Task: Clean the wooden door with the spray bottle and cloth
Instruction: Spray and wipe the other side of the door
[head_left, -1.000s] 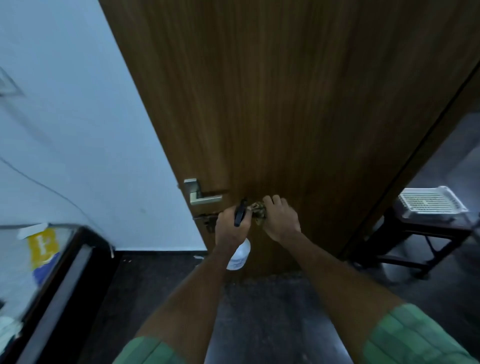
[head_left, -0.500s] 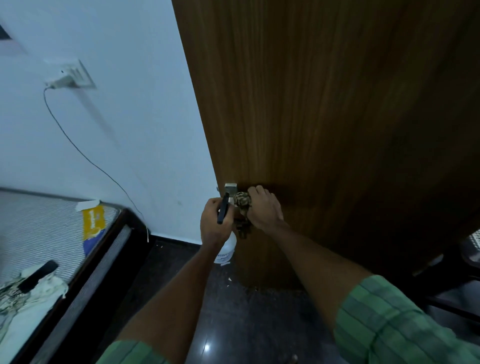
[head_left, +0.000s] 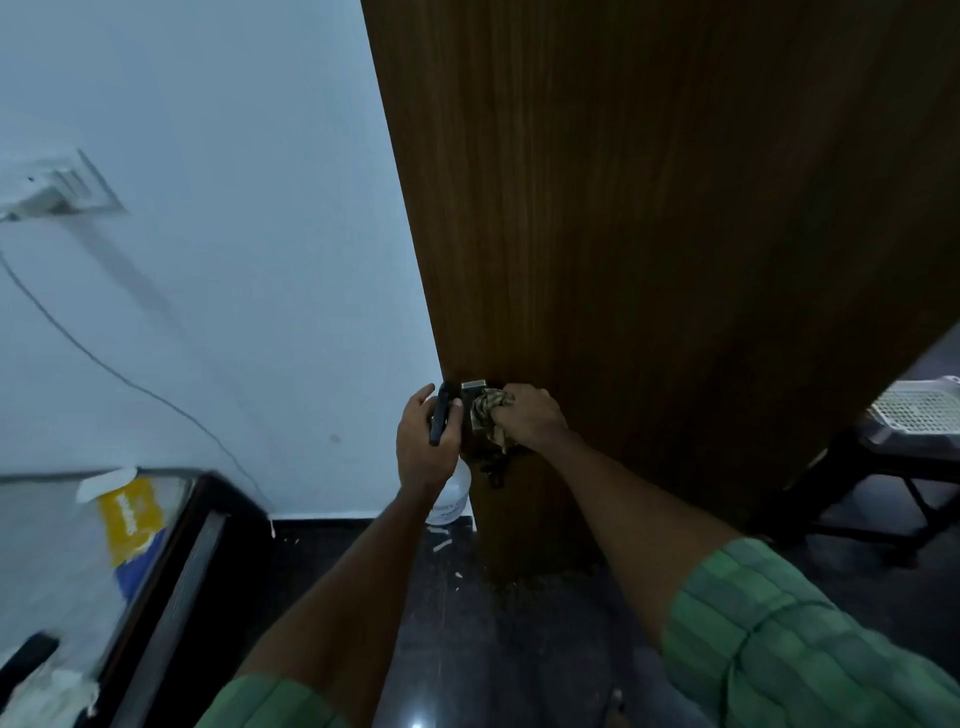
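Note:
The dark wooden door fills the upper right, its free edge running down the middle of the view. My left hand grips a spray bottle with a black trigger head and a clear body that hangs below my wrist. My right hand holds a bunched patterned cloth pressed against the metal door handle plate at the door's edge. Both hands are close together, side by side. The lock hardware below the cloth is mostly hidden.
A pale wall with a socket plate and a trailing cable lies left. A dark-framed bed with a yellow packet stands lower left. A white perforated tray sits on a dark stool at right. The dark floor shows debris.
The door's edge has moved right in the view, its lever handle turning out of sight. Both hands stay at the handle; the tray and stool show again at right.

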